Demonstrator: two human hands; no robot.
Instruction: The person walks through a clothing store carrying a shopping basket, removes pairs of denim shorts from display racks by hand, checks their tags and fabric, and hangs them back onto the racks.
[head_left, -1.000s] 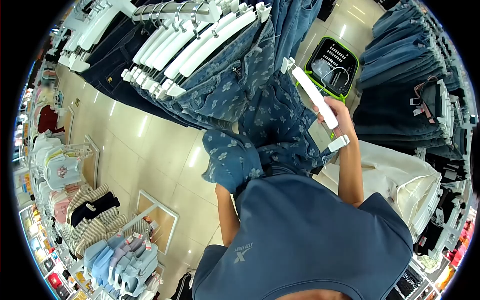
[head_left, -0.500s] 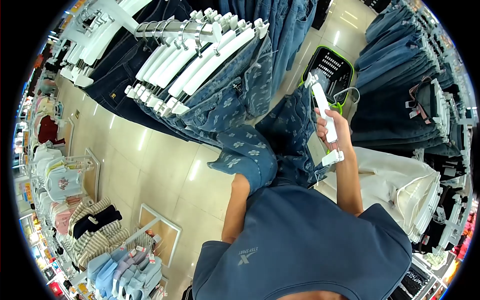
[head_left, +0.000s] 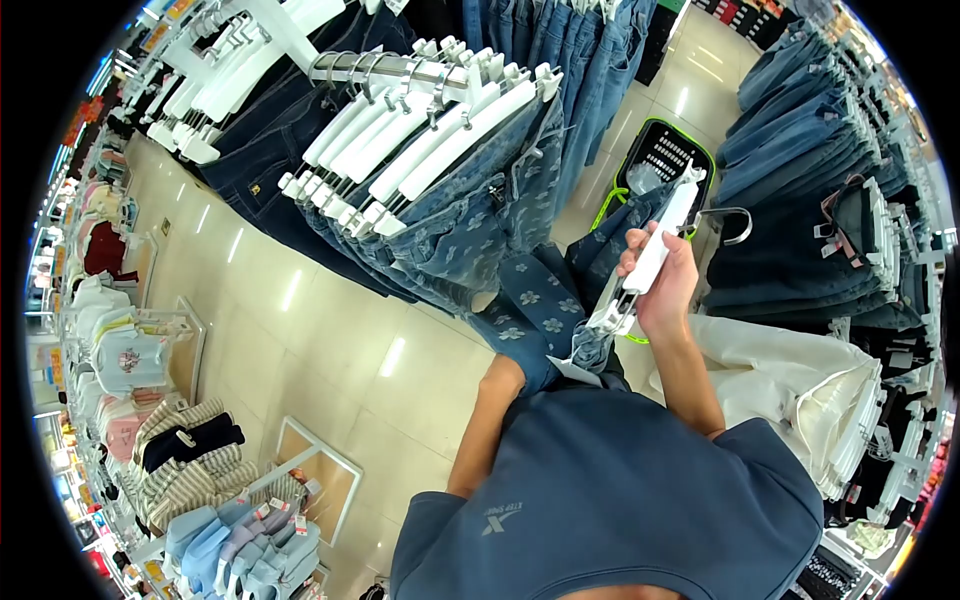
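In the head view my right hand (head_left: 672,292) is closed around a white clip hanger (head_left: 680,203), which is tilted with its metal hook pointing right. Blue denim jeans with pale flowers (head_left: 540,300) hang bunched below the hanger, near its lower clip. A white tag (head_left: 575,372) shows by the denim in front of my chest. My left hand (head_left: 507,374) is at the jeans, with the cloth covering its fingers. Whether it grips them cannot be made out.
Ahead on the left is a rack of flowered denim on white hangers (head_left: 450,140). A black basket with a green rim (head_left: 672,140) stands on the floor. Dark jeans (head_left: 770,250) and white trousers (head_left: 780,360) hang at right; small tops (head_left: 130,360) hang at far left.
The hanger in my right hand has turned to lean right. The jeans are more bunched and have come closer to my chest. My left arm has shifted slightly right.
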